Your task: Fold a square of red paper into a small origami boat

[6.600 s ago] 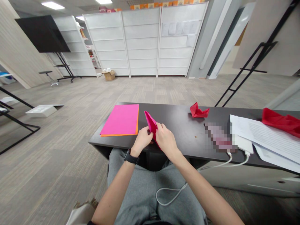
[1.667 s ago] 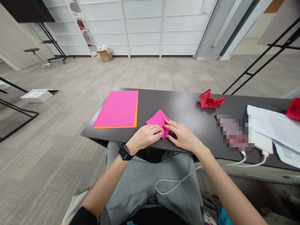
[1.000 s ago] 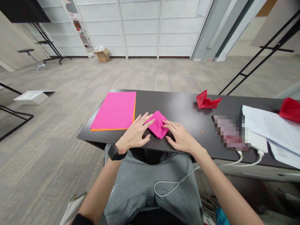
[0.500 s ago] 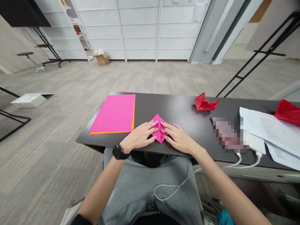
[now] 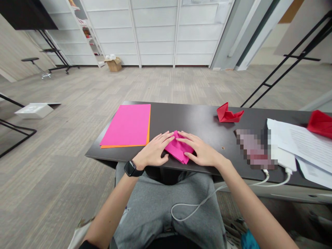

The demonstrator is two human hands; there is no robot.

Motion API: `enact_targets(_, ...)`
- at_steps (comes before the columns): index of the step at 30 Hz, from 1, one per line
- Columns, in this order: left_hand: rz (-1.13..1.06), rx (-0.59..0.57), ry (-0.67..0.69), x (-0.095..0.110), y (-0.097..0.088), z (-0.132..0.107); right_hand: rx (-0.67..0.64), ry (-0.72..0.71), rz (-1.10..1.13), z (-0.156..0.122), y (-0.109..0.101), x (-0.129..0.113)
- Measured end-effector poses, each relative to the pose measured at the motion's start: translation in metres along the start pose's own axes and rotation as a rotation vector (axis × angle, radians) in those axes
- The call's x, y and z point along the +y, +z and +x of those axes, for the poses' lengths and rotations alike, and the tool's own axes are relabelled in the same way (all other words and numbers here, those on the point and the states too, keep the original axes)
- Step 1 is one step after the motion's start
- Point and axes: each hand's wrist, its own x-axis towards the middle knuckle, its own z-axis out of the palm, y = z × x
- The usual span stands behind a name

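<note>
A small piece of folded pink paper (image 5: pixel 178 152) lies near the front edge of the dark table, with creases and layered edges facing me. My left hand (image 5: pixel 156 149), with a black watch at the wrist, rests at the paper's left side. Its fingers are stretched out over the upper left edge, and its thumb is apart from them. Across from it, my right hand (image 5: pixel 201 148) touches the paper's right side. Its fingers spread over the top and its thumb lies near the lower right edge. Both hands partly cover the paper.
Pink and orange sheets (image 5: pixel 127 126) lie stacked at left on the table (image 5: pixel 181 112). A red folded paper boat (image 5: pixel 228 113) stands at the back right. Farther right are a blurred-out phone (image 5: pixel 254 148), a white power bank (image 5: pixel 286 159) with cables, printed papers (image 5: pixel 308 141) and another red folded paper (image 5: pixel 320 122).
The pink paper has turned from an upright diamond into a wider, slanted shape reaching lower right. My left thumb has come off it, and my right hand has shifted slightly right.
</note>
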Motion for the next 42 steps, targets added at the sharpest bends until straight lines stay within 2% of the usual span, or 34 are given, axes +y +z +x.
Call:
enact_targets(4,-0.033,0.025,-0.001,-0.006,0.006,0.0,-0.008,0.023,0.183,-0.017,-0.01,0.0)
enact_targets(10,-0.142,0.108,-0.049,-0.004,0.003,0.003,0.173,0.093,0.41,-0.037,-0.008,-0.003)
enact_targets(13,-0.293,0.145,-0.14,0.005,-0.003,0.006,0.351,0.27,0.444,-0.036,-0.003,-0.006)
enact_targets(16,-0.483,0.198,-0.313,0.014,-0.001,0.012,0.484,0.423,0.504,-0.028,0.002,-0.007)
enact_targets(18,-0.548,0.261,-0.414,0.019,0.002,0.018,0.54,0.461,0.522,-0.021,0.003,-0.006)
enact_targets(22,-0.587,0.396,-0.496,0.028,0.003,0.023,0.615,0.524,0.55,-0.011,-0.005,-0.007)
enact_targets(26,-0.69,0.468,-0.542,0.031,-0.002,0.021,0.604,0.619,0.691,-0.006,-0.017,-0.009)
enact_targets(32,-0.739,0.404,-0.558,0.025,-0.006,0.017,0.562,0.654,0.805,-0.003,-0.026,-0.013)
enact_targets(35,-0.77,0.329,-0.46,0.026,-0.009,0.015,0.522,0.584,0.767,-0.002,-0.028,-0.018)
enact_targets(38,-0.942,0.223,-0.338,0.03,-0.01,0.015,0.456,0.547,0.799,0.0,-0.027,-0.024)
enact_targets(40,-1.071,0.214,-0.376,0.032,-0.008,0.017,0.454,0.58,0.863,0.002,-0.025,-0.026)
enact_targets(42,-1.141,0.254,-0.475,0.033,-0.005,0.02,0.46,0.614,0.917,0.004,-0.022,-0.027)
